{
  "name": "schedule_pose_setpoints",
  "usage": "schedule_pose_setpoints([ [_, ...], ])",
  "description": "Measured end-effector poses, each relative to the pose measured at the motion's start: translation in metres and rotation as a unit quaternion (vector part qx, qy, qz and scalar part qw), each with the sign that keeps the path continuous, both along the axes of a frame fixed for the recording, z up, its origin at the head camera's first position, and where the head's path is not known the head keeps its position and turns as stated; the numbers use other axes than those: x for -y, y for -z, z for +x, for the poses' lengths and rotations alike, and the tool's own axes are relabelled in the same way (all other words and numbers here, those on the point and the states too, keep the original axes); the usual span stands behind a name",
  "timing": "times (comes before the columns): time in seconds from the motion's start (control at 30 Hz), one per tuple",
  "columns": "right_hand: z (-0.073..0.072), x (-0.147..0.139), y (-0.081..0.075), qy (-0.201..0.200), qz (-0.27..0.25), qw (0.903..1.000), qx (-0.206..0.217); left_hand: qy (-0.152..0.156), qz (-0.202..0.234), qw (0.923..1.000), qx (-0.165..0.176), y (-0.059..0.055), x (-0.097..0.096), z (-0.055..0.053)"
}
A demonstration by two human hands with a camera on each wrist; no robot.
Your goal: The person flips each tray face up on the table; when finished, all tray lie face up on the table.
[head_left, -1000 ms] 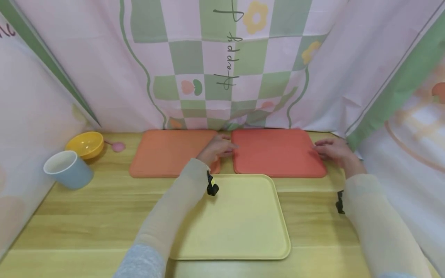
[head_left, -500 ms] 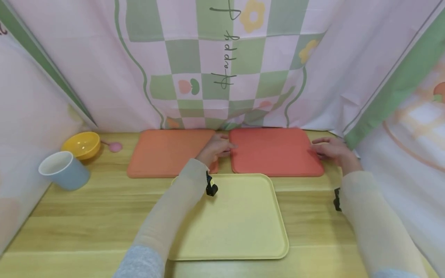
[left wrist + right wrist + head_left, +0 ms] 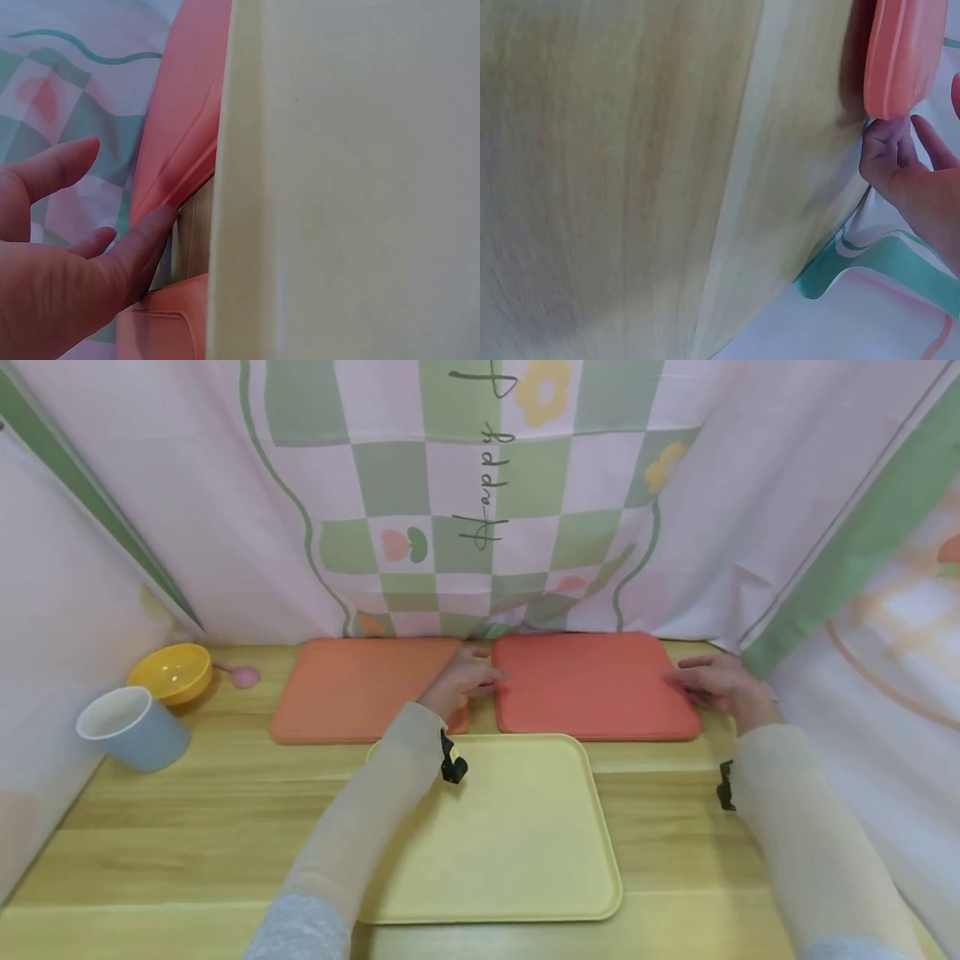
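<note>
A flat red tray [image 3: 596, 685] lies at the back of the table, tilted slightly, its right end raised off the wood. My right hand [image 3: 723, 683] holds that end, with fingers curled beneath the edge in the right wrist view and a fingertip over the top. At the opposite end, my left hand [image 3: 467, 677] touches the red tray's edge with a straight finger [image 3: 154, 225]; another finger stands apart from it. Left of this hand lies an orange tray [image 3: 352, 689], partly hidden by my wrist. A pale yellow tray [image 3: 517, 835] lies in front, below my left forearm.
On the left of the wooden table [image 3: 187, 843] stand a yellow bowl [image 3: 172, 672] and a tilted blue cup [image 3: 142, 731], with a pink spoon [image 3: 243, 677] beside the bowl. A checked curtain [image 3: 465, 485] hangs directly behind the trays; more cloth hangs at both sides.
The red tray's right end has risen slightly, with my right hand at it. My left hand keeps its place at the left edge. The whole view has shifted a little.
</note>
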State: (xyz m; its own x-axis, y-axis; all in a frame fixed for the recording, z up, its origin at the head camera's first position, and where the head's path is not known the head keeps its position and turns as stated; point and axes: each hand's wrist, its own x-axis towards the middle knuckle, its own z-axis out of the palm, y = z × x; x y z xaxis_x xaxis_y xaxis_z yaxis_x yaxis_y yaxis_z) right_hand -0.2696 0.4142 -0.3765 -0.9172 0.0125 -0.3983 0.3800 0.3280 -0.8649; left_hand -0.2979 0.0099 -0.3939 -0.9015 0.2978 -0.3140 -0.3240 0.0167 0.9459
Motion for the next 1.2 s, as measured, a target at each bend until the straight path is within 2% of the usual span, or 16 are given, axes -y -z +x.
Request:
schedule_pose_setpoints([
  [0.13, -0.003, 0.002, 0.001, -0.01, 0.041, 0.999, -0.013, -0.011, -0.001, 0.9999, 0.004, 0.0, 0.001, -0.001],
  [0.27, -0.004, 0.001, 0.003, 0.005, 0.066, 0.9975, -0.026, -0.012, -0.016, 0.9998, -0.008, 0.001, -0.001, -0.002],
  [0.43, -0.003, 0.0, 0.008, 0.029, 0.061, 0.9969, -0.041, -0.021, -0.023, 0.9992, -0.027, 0.0, -0.005, -0.001],
  [0.67, -0.002, 0.001, 0.012, 0.051, 0.053, 0.995, -0.068, -0.026, -0.022, 0.9994, -0.003, 0.0, -0.006, -0.001],
  [0.73, -0.002, 0.001, 0.011, 0.054, 0.043, 0.995, -0.072, -0.031, -0.029, 0.999, -0.01, 0.001, -0.006, -0.001],
  [0.9, -0.002, 0.003, 0.006, 0.044, 0.03, 0.9955, -0.078, -0.055, -0.041, 0.9968, -0.042, 0.003, -0.008, 0.0],
  [1.07, -0.003, 0.005, 0.003, 0.036, 0.008, 0.9962, -0.078, -0.093, -0.033, 0.9937, -0.053, 0.004, -0.01, -0.001],
  [1.2, -0.003, 0.004, 0.002, 0.034, -0.003, 0.9968, -0.072, -0.096, -0.011, 0.9937, -0.057, 0.0, -0.009, -0.001],
])
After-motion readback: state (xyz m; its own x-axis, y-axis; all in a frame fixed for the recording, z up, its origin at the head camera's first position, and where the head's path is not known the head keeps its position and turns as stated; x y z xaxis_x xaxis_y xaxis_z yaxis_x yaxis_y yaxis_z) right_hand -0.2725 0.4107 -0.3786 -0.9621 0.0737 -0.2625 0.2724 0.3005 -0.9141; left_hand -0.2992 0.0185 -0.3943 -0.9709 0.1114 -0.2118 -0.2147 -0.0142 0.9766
